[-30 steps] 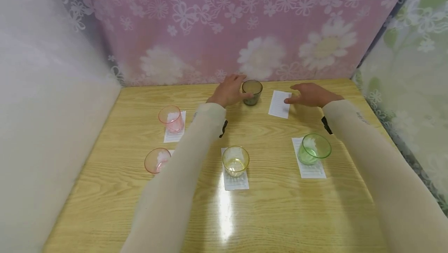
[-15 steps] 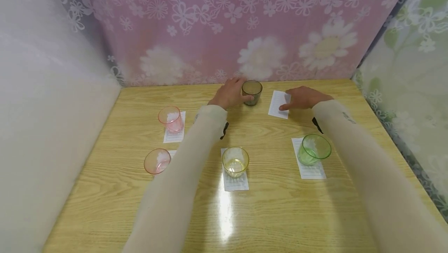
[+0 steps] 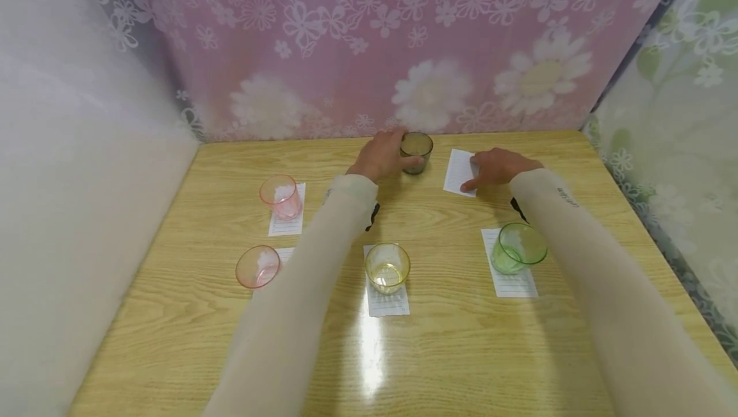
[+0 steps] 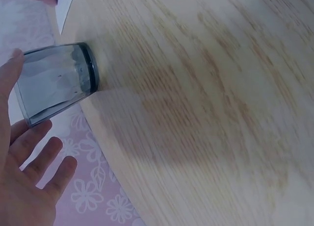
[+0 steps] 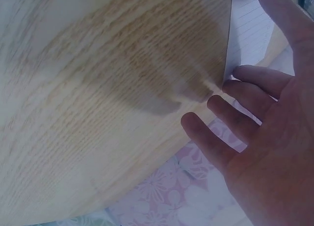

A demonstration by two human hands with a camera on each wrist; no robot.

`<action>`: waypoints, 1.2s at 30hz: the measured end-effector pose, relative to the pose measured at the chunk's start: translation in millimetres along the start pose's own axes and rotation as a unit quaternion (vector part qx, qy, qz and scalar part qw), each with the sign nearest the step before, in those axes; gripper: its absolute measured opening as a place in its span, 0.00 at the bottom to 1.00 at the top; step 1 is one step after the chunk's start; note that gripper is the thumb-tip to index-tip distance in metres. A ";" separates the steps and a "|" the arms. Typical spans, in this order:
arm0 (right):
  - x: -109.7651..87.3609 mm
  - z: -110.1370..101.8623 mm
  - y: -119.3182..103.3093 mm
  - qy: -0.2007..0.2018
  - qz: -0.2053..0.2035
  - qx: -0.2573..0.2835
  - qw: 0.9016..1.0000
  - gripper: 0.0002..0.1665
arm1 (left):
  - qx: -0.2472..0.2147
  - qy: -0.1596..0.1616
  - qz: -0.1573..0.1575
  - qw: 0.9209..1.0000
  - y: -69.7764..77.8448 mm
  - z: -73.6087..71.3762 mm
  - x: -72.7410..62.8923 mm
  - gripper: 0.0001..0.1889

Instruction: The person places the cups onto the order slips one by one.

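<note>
A dark grey glass (image 3: 416,148) stands upright near the table's back edge. My left hand (image 3: 379,155) grips it from the left, thumb and forefinger on opposite sides near the rim. The left wrist view shows the same glass (image 4: 56,81), with the other fingers of the hand (image 4: 29,187) spread off it. Right of the glass lies a small white sheet of lined paper (image 3: 458,173). Over its right side is my right hand (image 3: 500,166), thumb at the near edge. In the right wrist view, fairly straight fingertips (image 5: 240,71) touch the paper's (image 5: 250,27) edge.
Two pink glasses (image 3: 281,198) stand on paper slips at the left, the nearer partly behind my left sleeve. A yellow glass (image 3: 387,269) on paper is in the middle, a green glass (image 3: 516,250) on paper at the right. Floral cloth (image 3: 323,52) hangs behind the table (image 3: 450,353).
My right hand has moved left and down onto the paper's right side. The left hand has settled closer round the dark glass, which stays in place.
</note>
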State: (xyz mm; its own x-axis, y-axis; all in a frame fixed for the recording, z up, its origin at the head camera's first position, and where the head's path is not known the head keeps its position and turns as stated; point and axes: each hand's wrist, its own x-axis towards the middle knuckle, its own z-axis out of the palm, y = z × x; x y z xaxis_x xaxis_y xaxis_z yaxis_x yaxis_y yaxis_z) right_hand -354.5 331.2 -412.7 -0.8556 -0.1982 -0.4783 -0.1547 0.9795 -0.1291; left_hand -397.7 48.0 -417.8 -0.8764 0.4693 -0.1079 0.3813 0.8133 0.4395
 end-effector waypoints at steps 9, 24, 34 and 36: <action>2.2 -0.5 -1.5 -0.002 -0.014 0.004 1.000 0.62 | -0.041 0.008 -0.009 0.999 -1.4 1.4 1.3 0.47; 9.0 1.6 -6.6 0.001 -0.064 -0.006 0.998 0.61 | -0.104 0.010 0.023 0.994 -0.1 -4.7 -2.3 0.44; 4.5 5.2 -18.7 -0.013 -0.062 0.003 0.998 0.62 | -0.089 -0.001 0.062 0.994 16.2 -0.6 1.2 0.43; 6.4 6.5 -20.1 -0.015 -0.061 0.004 0.998 0.62 | -0.092 -0.010 0.066 0.994 19.0 0.2 2.3 0.43</action>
State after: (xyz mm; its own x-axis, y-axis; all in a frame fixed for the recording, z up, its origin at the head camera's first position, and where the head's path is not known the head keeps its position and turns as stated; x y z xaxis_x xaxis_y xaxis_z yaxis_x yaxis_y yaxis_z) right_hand -353.6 310.0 -418.8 -0.8155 -0.3173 -0.4840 -0.2526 0.9476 -0.1957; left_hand -392.4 64.6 -409.9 -0.8155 0.5762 -0.0545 0.4317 0.6682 0.6060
